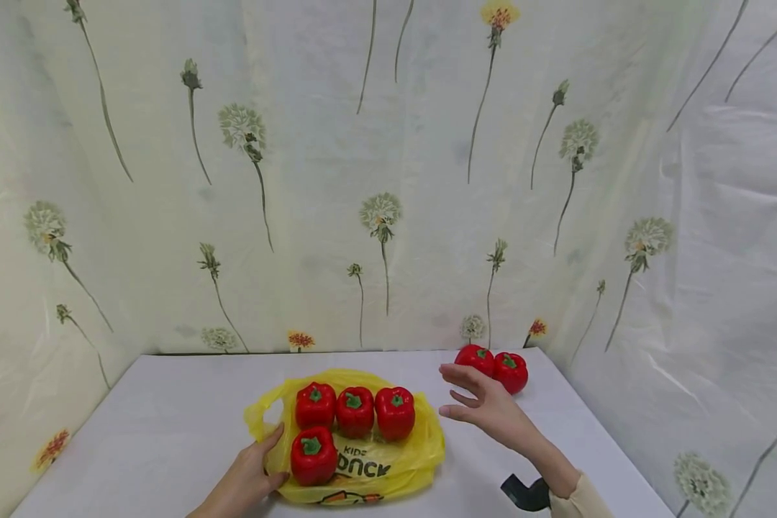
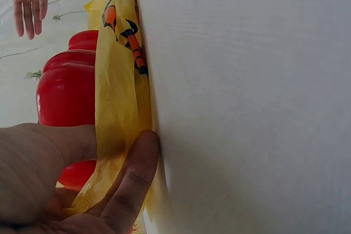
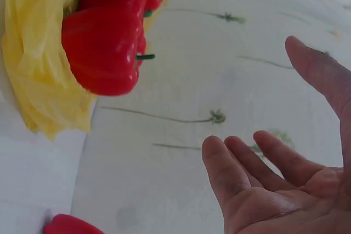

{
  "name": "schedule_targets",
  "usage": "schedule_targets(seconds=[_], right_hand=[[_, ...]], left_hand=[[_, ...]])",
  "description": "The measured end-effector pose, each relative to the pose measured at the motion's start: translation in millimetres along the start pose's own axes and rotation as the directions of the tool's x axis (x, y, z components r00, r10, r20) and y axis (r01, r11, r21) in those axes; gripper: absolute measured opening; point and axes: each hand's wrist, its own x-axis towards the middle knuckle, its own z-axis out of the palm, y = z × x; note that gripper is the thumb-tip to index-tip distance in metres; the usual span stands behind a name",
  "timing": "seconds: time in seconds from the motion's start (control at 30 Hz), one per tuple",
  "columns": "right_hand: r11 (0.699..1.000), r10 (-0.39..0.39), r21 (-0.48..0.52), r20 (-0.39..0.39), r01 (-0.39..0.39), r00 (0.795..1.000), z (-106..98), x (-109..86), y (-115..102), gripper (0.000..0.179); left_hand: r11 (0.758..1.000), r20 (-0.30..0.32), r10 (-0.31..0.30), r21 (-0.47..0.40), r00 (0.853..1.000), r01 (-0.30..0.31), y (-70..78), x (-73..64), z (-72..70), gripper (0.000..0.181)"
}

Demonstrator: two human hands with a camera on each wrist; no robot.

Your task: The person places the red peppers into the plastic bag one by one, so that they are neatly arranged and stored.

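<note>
A yellow plastic bag (image 1: 421,464) with dark lettering lies spread on the table, its mouth open. Inside it sit several red bell peppers: three in a row, with the middle one (image 1: 355,416) between two others, and one nearer pepper (image 1: 314,460) at the front left. My left hand (image 1: 246,475) pinches the bag's left edge; in the left wrist view the thumb goes over the yellow plastic (image 2: 118,102) and the fingers (image 2: 131,190) lie outside it. Raised right of the bag, my right hand (image 1: 492,411) has its fingers apart, holding nothing.
Two more red bell peppers, a left one (image 1: 473,357) and a right one (image 1: 511,373), stand at the table's back right corner, partly behind the right hand. A dark strap (image 1: 527,493) is by the right wrist. A dandelion-print curtain (image 1: 311,180) encloses the white table (image 1: 168,417).
</note>
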Motion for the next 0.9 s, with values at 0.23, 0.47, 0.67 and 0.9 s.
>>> schedule_targets(seconds=[0.23,0.47,0.67,0.9], right_hand=[[0.996,0.050,-0.074,-0.106,-0.058,0.993,-22.6,-1.8,5.6,0.073],[0.993,0.044,-0.105,-0.148,-0.060,0.988,-45.7,-2.9,12.0,0.077],[0.981,0.067,-0.163,-0.207,-0.102,0.976,-67.4,-0.4,27.9,0.083],[0.978,0.062,-0.184,-0.209,-0.102,0.976,-84.5,1.0,40.9,0.080]], left_hand=[[1.000,-0.012,0.025,0.018,1.000,-0.025,-0.1,0.0,-1.2,0.080],[1.000,0.009,-0.018,0.013,1.000,0.018,0.7,1.3,-0.3,0.080],[1.000,-0.003,0.009,0.015,1.000,-0.009,-0.5,1.6,-0.5,0.080],[1.000,-0.001,0.009,0.012,1.000,-0.009,-0.9,0.8,-0.8,0.080]])
